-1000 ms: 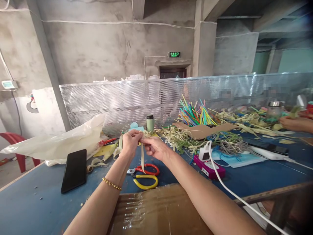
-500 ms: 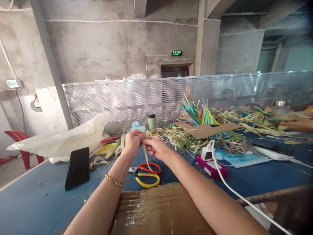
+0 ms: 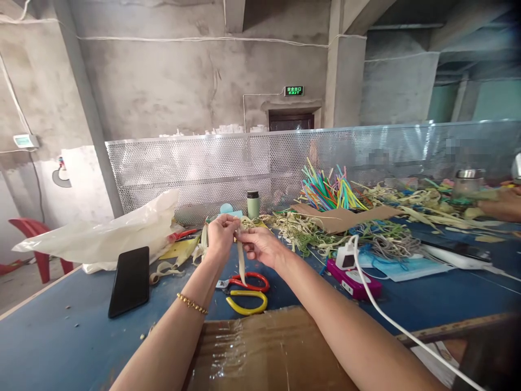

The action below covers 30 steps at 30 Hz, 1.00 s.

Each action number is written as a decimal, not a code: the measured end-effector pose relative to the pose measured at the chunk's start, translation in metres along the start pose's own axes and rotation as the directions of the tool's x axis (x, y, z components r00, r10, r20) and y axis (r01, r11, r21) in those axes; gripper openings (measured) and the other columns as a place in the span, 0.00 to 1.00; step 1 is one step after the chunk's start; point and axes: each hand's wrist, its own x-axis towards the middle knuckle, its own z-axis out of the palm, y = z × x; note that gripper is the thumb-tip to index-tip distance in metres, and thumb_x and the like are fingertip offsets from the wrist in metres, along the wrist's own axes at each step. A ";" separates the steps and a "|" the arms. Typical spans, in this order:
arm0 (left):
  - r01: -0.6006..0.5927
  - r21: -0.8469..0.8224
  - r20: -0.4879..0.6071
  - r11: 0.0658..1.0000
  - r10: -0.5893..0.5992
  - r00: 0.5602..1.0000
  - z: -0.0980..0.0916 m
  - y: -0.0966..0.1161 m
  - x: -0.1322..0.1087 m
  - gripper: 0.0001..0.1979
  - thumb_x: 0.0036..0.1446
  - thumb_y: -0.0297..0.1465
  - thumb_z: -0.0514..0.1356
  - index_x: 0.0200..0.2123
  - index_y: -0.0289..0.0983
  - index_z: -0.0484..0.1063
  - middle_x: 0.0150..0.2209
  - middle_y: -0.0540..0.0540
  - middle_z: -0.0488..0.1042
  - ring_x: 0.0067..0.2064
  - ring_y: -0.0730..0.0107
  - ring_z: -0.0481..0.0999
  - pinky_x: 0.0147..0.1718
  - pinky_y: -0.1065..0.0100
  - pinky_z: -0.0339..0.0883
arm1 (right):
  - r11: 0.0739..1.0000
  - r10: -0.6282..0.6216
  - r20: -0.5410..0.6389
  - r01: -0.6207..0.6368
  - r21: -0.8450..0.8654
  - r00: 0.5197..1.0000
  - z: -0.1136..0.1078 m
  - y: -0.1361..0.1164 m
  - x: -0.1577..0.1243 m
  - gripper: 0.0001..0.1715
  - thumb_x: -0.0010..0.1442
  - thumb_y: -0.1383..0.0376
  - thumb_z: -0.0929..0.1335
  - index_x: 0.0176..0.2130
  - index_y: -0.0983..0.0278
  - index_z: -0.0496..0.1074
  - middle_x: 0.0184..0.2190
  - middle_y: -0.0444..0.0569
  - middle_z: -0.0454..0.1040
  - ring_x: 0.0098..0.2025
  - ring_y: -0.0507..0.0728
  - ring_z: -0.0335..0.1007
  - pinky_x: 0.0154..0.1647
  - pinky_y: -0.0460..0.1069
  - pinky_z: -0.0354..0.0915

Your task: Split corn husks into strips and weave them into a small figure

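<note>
My left hand (image 3: 222, 237) and my right hand (image 3: 261, 244) meet at the middle of the view, fingertips pinched together. Between them is a pale, flat strip of what looks like dried husk (image 3: 241, 263), its loose end dangling. The fingers hide the part they grip. Below the strip, scissors (image 3: 246, 311) with one red and one yellow handle lie on the blue table (image 3: 77, 347). A taped cardboard box (image 3: 264, 353) is under my forearms. More pale husk pieces (image 3: 199, 247) lie just left of my left hand.
Left stand a black phone (image 3: 129, 282) and a white plastic bag (image 3: 109, 231). A green bottle (image 3: 253, 205) is behind my hands. To the right are colourful stems (image 3: 331, 187), husk scraps (image 3: 299, 228), a purple power strip (image 3: 354, 279) with a white cable, and another person's hand (image 3: 502, 203).
The hanging strip has swung left and turned its broader face toward me. My hands keep their pinch with only slight finger movement. The other person's hand at far right has shifted slightly.
</note>
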 end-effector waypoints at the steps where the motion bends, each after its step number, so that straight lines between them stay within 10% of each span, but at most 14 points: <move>1: -0.011 0.010 -0.008 1.000 0.011 1.000 0.000 0.000 0.000 0.10 0.41 0.34 0.65 0.23 0.35 0.68 0.16 0.54 0.66 0.18 0.78 0.61 0.20 0.73 0.54 | 1.000 0.006 -0.014 -0.006 -0.006 1.000 0.000 0.000 0.000 0.15 0.42 0.70 0.76 0.26 0.68 0.68 0.16 0.38 0.63 0.16 0.43 0.53 0.12 0.40 0.48; 13: -0.044 0.041 -0.011 0.998 0.045 0.999 0.002 -0.002 -0.002 0.09 0.43 0.34 0.64 0.23 0.36 0.70 0.17 0.54 0.65 0.19 0.78 0.61 0.20 0.74 0.53 | 0.997 0.045 -0.026 -0.043 0.058 0.999 -0.001 0.006 0.005 0.14 0.42 0.71 0.75 0.25 0.68 0.67 0.13 0.36 0.59 0.15 0.43 0.50 0.11 0.39 0.44; 30: 0.078 -0.158 -0.036 0.984 -0.085 0.996 -0.007 -0.005 0.005 0.14 0.37 0.35 0.68 0.25 0.35 0.68 0.18 0.53 0.68 0.19 0.76 0.65 0.21 0.72 0.58 | 0.842 -0.366 -0.008 0.328 -0.429 0.930 0.008 0.004 -0.006 0.18 0.57 0.53 0.68 0.26 0.64 0.66 0.19 0.42 0.68 0.14 0.46 0.57 0.13 0.43 0.51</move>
